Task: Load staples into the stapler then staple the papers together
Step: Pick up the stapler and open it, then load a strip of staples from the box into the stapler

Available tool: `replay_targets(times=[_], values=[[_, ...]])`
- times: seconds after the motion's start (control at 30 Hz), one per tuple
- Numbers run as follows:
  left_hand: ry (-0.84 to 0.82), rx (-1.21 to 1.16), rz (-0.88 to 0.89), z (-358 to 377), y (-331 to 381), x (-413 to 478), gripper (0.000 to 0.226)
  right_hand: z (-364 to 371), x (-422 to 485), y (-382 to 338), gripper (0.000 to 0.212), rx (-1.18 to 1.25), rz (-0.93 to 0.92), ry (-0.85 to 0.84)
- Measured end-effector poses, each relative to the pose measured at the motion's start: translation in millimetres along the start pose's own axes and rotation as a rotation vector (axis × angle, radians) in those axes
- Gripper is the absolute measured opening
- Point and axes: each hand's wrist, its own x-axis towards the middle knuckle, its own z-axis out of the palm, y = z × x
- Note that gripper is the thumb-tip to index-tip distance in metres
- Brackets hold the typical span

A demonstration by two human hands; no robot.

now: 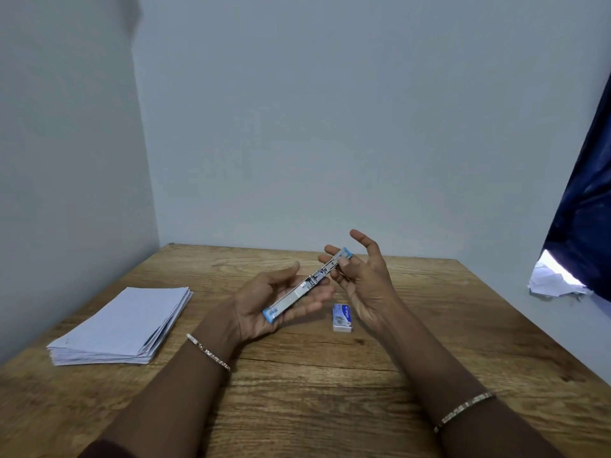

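A stapler (305,285) with blue end caps is swung fully open into one long metal strip above the wooden table (314,375). Its near half lies across the palm of my left hand (267,305), fingers loosely curled under it. My right hand (360,279) pinches the far half near the blue tip, index finger raised. A small blue and white staple box (341,318) lies on the table just below my right hand. A stack of white papers (122,327) rests at the table's left.
The table stands in a corner, with walls behind and to the left. A dark blue curtain (585,206) hangs at the right, with crumpled white paper (555,280) below it. I wear a bracelet on each wrist.
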Motion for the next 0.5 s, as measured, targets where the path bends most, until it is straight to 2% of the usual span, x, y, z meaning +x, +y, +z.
replay_targets(times=[0.1, 0.2, 0.33, 0.5], values=[[0.024, 0.157, -0.053, 1, -6, 4, 0.043, 2, -1, 4, 0.046, -0.014, 0.047, -0.087], [0.094, 0.197, -0.023, 2, -9, 11, 0.041, 6, -3, 9, 0.038, -0.127, 0.027, -0.110], [0.179, 0.254, 0.113, 2, -11, 14, 0.033, 9, -5, 16, 0.031, -0.778, -0.213, 0.006], [0.216, 0.246, 0.155, 5, -13, 13, 0.032, 23, -14, 25, 0.046, -1.111, -0.367, 0.007]])
